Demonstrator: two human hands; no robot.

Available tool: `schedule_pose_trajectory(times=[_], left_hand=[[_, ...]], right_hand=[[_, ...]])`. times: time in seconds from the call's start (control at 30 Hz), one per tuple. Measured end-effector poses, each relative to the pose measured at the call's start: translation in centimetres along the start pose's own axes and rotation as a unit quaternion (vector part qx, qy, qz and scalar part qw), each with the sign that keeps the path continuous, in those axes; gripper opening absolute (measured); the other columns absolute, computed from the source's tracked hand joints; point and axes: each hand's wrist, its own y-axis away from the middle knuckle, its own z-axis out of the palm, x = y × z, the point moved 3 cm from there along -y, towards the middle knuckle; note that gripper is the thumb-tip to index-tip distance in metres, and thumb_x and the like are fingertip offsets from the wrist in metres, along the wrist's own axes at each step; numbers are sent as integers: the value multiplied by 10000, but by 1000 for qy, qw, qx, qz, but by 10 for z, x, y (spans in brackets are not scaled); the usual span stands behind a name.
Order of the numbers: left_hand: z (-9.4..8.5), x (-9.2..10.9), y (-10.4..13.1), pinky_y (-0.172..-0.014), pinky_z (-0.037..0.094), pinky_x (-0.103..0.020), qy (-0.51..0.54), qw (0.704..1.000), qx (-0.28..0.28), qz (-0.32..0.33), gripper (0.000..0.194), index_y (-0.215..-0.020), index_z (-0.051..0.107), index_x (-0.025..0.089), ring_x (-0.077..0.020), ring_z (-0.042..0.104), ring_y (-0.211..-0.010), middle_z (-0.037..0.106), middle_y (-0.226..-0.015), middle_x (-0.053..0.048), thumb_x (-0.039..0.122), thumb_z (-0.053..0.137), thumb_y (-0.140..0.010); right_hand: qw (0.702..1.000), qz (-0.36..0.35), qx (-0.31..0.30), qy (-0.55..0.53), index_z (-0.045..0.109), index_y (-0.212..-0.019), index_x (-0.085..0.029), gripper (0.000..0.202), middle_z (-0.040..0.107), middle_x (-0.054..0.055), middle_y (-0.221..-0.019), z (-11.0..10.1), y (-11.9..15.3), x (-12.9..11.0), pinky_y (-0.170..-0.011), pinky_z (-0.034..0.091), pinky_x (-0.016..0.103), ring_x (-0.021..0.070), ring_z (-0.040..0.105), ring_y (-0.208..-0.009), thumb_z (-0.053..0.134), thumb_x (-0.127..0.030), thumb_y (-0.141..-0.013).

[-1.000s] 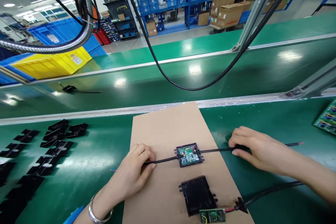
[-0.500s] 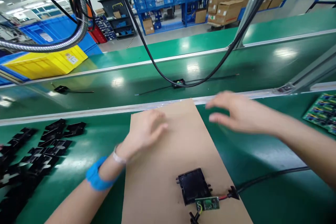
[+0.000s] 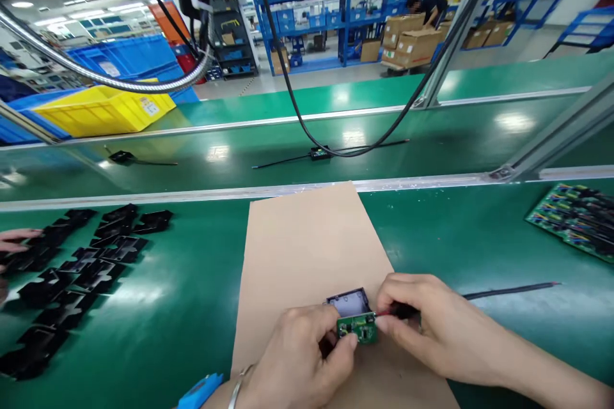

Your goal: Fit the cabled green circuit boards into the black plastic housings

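Observation:
Over the cardboard sheet (image 3: 311,230), my left hand (image 3: 307,348) pinches a small green circuit board (image 3: 361,327) at its left and lower edge. My right hand (image 3: 426,323) is closed on the black cable (image 3: 508,291) close to where its red wire meets the board. The cable's far end sticks out to the right, past the hand. Just behind the board is a black plastic housing (image 3: 349,301), its hollow inside facing up. My fingers and the board cover part of it.
Several black housings (image 3: 98,275) lie on the green bench at left, with another person's hand (image 3: 18,239) beside them. Several wired circuit boards (image 3: 575,220) are stacked at right. A metal rail (image 3: 211,195) runs behind the cardboard; a black cable (image 3: 297,105) hangs above.
Both hands have come down from the cardboard's far part to the board and its cable, and have taken hold of them. The housing now shows its hollow side instead of its flat face.

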Motion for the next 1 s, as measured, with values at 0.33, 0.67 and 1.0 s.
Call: schedule_pose_trajectory(times=[0.33, 0.67, 1.0], left_hand=[[17, -7, -6, -479, 282, -221, 81, 996, 10, -34, 157, -679, 494, 184, -98, 426, -509, 499, -584, 37, 211, 475, -833], [5, -30, -3, -429, 372, -184, 394, 888, -170, -165, 415, -786, 500, 167, -90, 504, -453, 509, -570, 45, 577, 501, -851], [1, -45, 17, -600, 450, -235, 202, 970, -47, -126, 142, -928, 583, 180, -127, 559, -684, 629, -807, -8, 288, 490, -917]], right_hand=[[879, -72, 188, 432, 573, -692, -168, 99, 519, 92, -644, 43, -13, -59, -383, 348, 310, 239, 518, -571, 533, -92, -641], [952, -131, 58, 271, 529, -1153, -244, 349, 559, 58, -1041, 31, -11, -32, -522, 453, 294, 206, 578, -800, 540, -185, -809], [959, -150, 58, 235, 549, -1176, -284, 351, 565, 9, -903, 37, -8, 3, -526, 384, 288, 187, 586, -738, 634, -268, -835]])
